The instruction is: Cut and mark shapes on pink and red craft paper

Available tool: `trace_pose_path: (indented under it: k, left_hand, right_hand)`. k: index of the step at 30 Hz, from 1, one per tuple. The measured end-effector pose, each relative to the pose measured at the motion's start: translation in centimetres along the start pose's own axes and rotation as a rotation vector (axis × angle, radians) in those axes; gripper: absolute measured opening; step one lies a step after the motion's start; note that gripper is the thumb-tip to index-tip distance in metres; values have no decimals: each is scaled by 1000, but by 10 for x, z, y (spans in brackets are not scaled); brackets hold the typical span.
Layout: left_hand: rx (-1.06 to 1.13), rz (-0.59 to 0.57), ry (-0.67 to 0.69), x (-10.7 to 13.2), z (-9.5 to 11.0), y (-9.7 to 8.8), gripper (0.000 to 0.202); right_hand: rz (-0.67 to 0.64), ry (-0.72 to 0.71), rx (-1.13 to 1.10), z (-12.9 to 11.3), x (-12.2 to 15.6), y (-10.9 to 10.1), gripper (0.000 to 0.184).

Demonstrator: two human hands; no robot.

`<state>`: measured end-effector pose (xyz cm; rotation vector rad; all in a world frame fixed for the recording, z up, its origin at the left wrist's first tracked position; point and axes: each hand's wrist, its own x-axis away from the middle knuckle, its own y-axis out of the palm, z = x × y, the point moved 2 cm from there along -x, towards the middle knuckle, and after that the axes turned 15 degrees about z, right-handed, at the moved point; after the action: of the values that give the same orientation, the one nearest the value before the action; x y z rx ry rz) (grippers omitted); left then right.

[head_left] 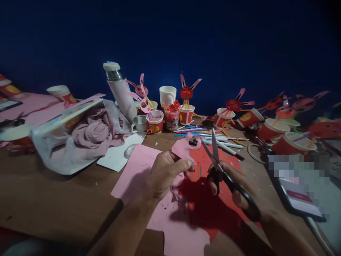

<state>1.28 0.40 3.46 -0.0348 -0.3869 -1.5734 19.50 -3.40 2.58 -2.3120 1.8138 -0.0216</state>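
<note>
Your left hand (167, 172) grasps the pink paper piece (182, 147), thumb pressed over its near edge; your right hand (242, 177) has its fingers around the handles of the scissors (218, 165), blades spread; the piece lies left of the blades, just beside the left blade's tip, though whether they touch you cannot tell from here; the scissors' long axis runs from the handles, near and right, to tips pointing away and slightly left; below lie the pink sheet (133, 167) and red sheet (229, 161) on the bench (66, 199).
</note>
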Motion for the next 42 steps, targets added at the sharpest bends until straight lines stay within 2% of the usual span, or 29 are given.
trace_pose_path:
  k: [5,9,14,18,24,28,32,37,42]
  left_hand:
    - [-91,-74,-2,4,-7,9,6]
    - [-146,-113,-32,9,-12,17,6]
    - [-235,-154,-24,12,-17,22,7]
    - [-270,-168,-20,12,-19,23,9]
    - [-330,-138,7,11,-22,23,6]
    - [-264,-201,-58,9,-25,20,7]
    - [-146,-235,-123,7,-26,20,9]
    - [-106,-188,-166,8,-27,21,14]
    - [-141,-103,-121,10,-26,23,18]
  right_hand:
    - [296,39,-89,5,-4,7,33]
    - [401,111,-128,2,-6,15,29]
    - [369,109,-151,-1,-5,15,31]
    - [352,107,-77,0,-3,13,29]
    - [326,137,-70,-2,-3,17,33]
    - [336,143,-131,0,-3,17,35]
    - [398,138,-121,-2,-3,13,33]
    - [473,101,-48,-2,-4,11,31]
    - [486,119,-95,1,-4,14,34]
